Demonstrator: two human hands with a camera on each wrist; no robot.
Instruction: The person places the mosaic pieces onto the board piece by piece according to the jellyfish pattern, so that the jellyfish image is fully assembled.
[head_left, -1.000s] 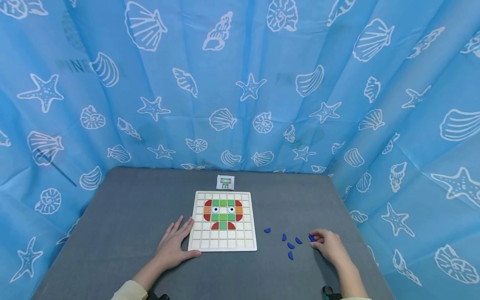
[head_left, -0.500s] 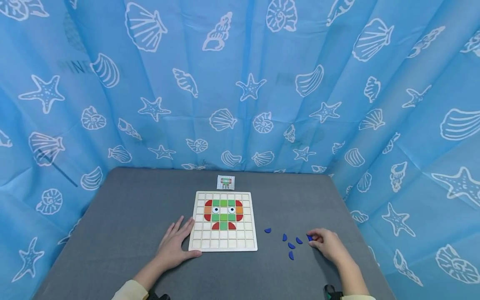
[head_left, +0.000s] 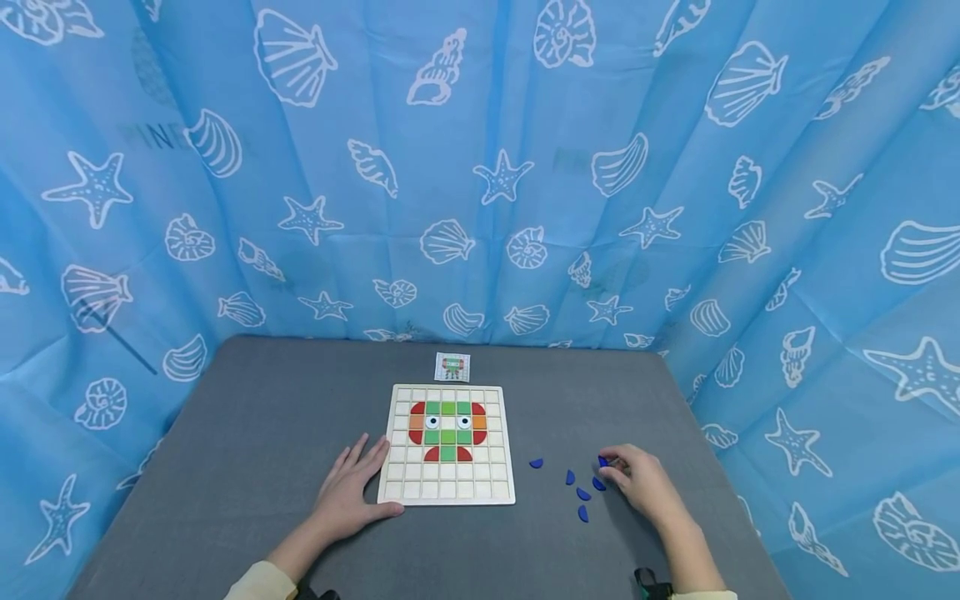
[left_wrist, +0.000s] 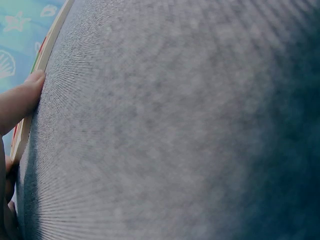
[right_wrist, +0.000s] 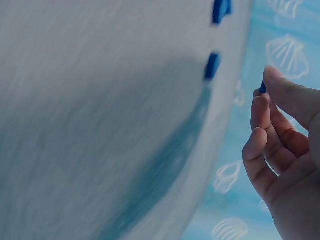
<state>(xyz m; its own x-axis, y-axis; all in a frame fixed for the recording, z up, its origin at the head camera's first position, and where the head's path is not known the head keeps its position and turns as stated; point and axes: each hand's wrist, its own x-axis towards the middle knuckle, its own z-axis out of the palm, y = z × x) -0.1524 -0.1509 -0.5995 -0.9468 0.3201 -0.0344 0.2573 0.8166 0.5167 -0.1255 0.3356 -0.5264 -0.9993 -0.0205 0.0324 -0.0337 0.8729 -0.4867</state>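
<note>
A pale wooden grid board [head_left: 414, 492] lies on the grey table, bearing red, green and orange tiles and two eye discs in its upper part. Against its left edge rests my left hand [head_left: 347, 492], fingers spread, with the thumb [left_wrist: 25, 100] at the board's near corner. My right hand [head_left: 639, 482] pinches a blue half-round tile [head_left: 603, 461] between thumb and fingers, raised off the table; the right wrist view shows only a sliver of this tile [right_wrist: 263, 87]. Just below that hand lies another blue half-round tile [head_left: 598, 483].
Several loose blue half-round tiles, one of them a tile [head_left: 536, 463] nearest the board, lie between board and right hand. A small picture card [head_left: 452, 367] sits behind the board. A blue shell-patterned curtain [head_left: 480, 250] hangs beyond the table [head_left: 315, 392].
My right hand has lifted the blue half-round tile and moved left and slightly away with it, towards the loose tiles. My left hand stays at the board's edge.
</note>
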